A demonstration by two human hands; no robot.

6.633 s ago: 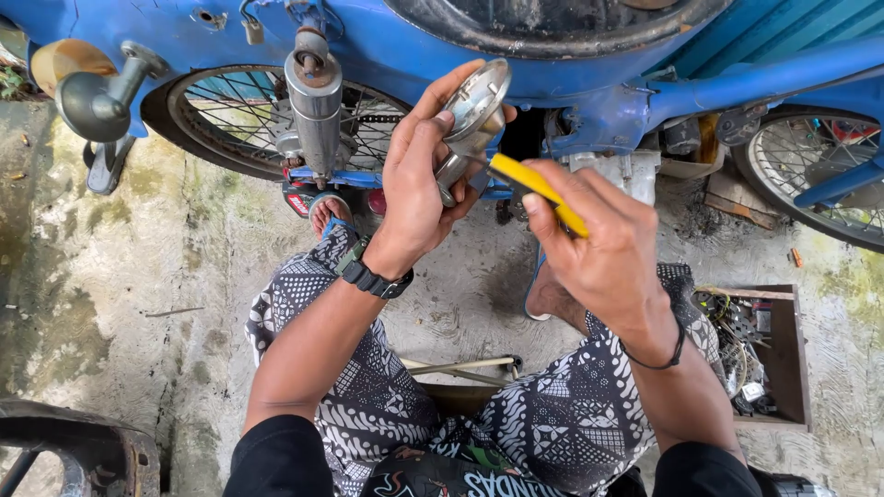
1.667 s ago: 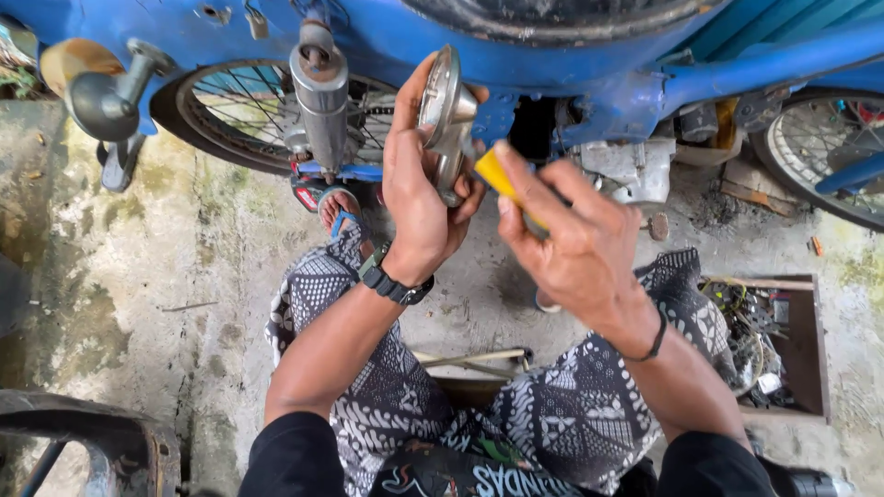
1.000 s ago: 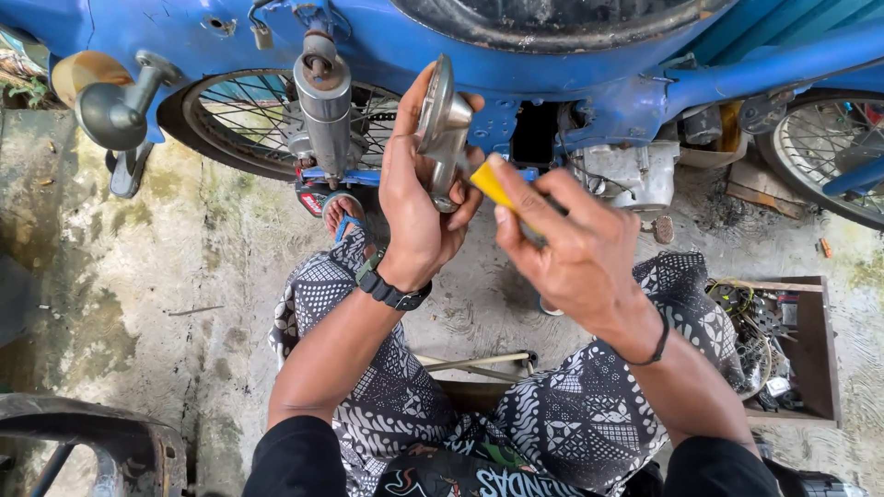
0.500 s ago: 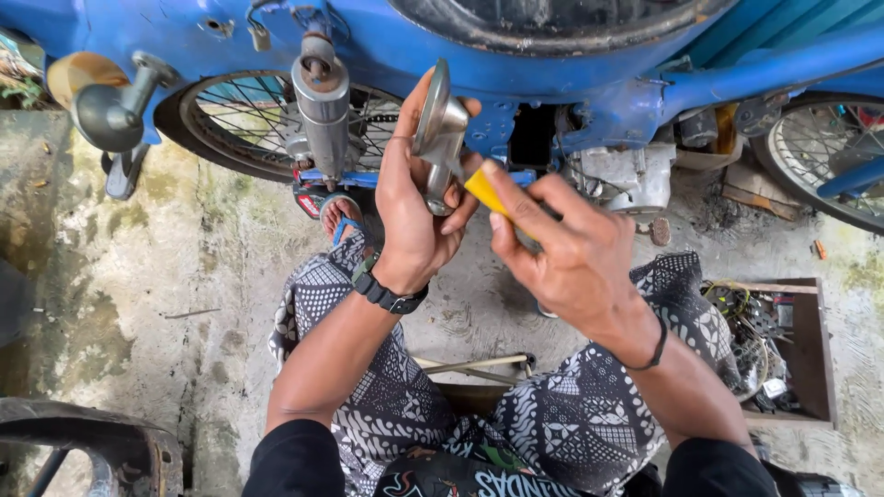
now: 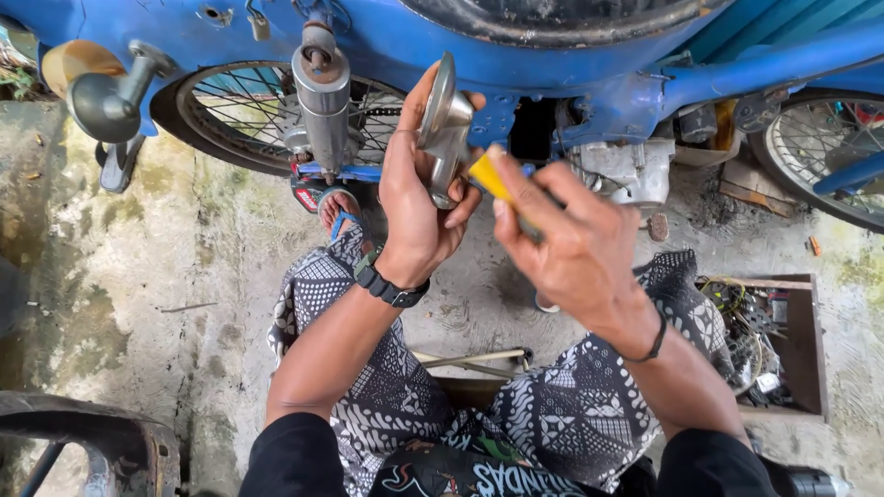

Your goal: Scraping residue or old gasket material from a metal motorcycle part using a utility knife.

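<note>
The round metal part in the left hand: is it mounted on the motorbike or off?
Off. The left hand holds the round metal part free in the air.

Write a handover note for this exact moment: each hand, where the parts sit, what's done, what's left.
Left hand: raised, grip closed on a round metal part, held edge-on in front of the blue motorbike.
Right hand: grip closed on a yellow-handled tool, tip hidden at the part.
Wooden box of spare bits sits on the ground at right.
Done: the part is in hand and the tool is at it.
Left: cannot tell how far the work on the part has got; the contact point is hidden.
</note>
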